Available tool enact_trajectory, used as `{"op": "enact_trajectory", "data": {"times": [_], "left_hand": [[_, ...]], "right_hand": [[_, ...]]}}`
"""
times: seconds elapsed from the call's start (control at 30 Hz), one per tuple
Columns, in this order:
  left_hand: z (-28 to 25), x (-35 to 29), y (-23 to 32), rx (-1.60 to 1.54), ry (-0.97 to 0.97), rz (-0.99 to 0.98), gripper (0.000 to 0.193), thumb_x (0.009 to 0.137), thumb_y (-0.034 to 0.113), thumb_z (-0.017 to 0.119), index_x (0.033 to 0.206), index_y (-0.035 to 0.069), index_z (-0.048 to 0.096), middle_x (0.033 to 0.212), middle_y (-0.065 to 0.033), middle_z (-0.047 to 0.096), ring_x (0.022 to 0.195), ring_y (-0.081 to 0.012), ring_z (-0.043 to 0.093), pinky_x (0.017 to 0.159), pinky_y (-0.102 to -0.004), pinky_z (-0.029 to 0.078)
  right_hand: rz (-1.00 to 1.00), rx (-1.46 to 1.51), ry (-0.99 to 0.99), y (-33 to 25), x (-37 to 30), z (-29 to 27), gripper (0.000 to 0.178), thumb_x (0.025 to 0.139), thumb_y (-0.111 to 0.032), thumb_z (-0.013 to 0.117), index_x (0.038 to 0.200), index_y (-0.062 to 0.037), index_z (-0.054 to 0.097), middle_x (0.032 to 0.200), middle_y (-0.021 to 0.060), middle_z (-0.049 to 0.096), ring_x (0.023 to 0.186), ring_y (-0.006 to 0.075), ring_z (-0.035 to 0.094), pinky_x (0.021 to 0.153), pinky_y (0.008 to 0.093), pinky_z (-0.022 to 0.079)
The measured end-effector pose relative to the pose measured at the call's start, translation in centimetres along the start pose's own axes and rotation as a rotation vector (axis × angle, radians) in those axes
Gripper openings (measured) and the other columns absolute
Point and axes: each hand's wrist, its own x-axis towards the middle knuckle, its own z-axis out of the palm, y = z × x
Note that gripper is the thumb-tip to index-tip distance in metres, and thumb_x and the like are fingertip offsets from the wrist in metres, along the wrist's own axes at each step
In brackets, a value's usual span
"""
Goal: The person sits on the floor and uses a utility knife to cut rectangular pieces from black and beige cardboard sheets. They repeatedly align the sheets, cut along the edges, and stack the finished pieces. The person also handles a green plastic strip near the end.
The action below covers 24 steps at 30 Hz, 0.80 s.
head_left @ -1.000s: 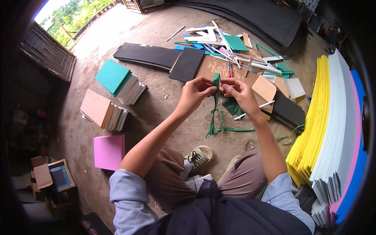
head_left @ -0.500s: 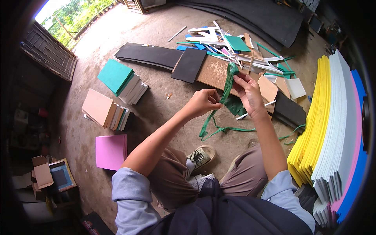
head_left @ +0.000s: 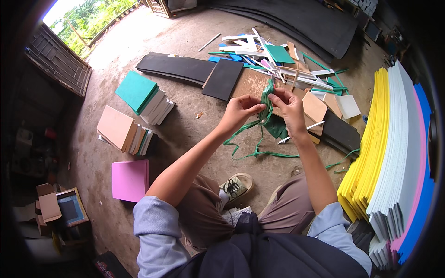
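Note:
A bundle of green plastic twine [head_left: 267, 99] is held up in front of me between both hands. My left hand [head_left: 243, 110] pinches its left side, fingers curled and thumb pressed against the strands. On the other side my right hand [head_left: 288, 104] grips the twine near its upper part. Loose strands hang below the hands, and a tail of twine trails right across the floor. Behind the hands lies a worn brown board [head_left: 252, 83], with a black sheet [head_left: 223, 78] on its left end and a dark green piece [head_left: 276, 126] at its near edge.
At left stand stacks of foam-like sheets topped green [head_left: 136, 91], peach [head_left: 117, 127] and pink [head_left: 130, 180]. Scrap strips [head_left: 282, 58] are heaped beyond the board. Tall yellow sheets [head_left: 368, 153] and white sheets [head_left: 394, 143] stand close on my right. Cardboard boxes [head_left: 48, 204] lie lower left.
My left hand has moved up and closer to the right hand, onto the twine bundle. The bundle is lower and more gathered, and its hanging loop has swung left.

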Motion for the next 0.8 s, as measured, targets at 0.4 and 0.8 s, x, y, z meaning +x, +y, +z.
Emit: {"op": "enact_trajectory", "data": {"times": [0.4, 0.8], "left_hand": [[-0.2, 0.0, 0.0, -0.088, 0.043, -0.014, 0.014, 0.082, 0.015, 0.059, 0.088, 0.003, 0.056, 0.087, -0.0028, 0.060, 0.083, -0.0082, 0.056, 0.080, -0.0249, 0.046], [0.6, -0.5, -0.5, -0.344, 0.080, -0.100, 0.020, 0.082, 0.016, 0.059, 0.095, 0.002, 0.055, 0.090, -0.0044, 0.059, 0.083, -0.0104, 0.057, 0.079, -0.0247, 0.047]], "right_hand": [[0.232, 0.178, -0.147, 0.3, 0.1, -0.2, 0.020, 0.080, -0.014, 0.061, 0.094, 0.0003, 0.058, 0.087, 0.0059, 0.061, 0.077, 0.0105, 0.057, 0.072, 0.0243, 0.046], [0.318, 0.356, -0.154, -0.5, -0.8, -0.5, 0.022, 0.082, -0.014, 0.058, 0.100, -0.0004, 0.055, 0.094, 0.0053, 0.059, 0.088, 0.0125, 0.055, 0.082, 0.0258, 0.043]]}}
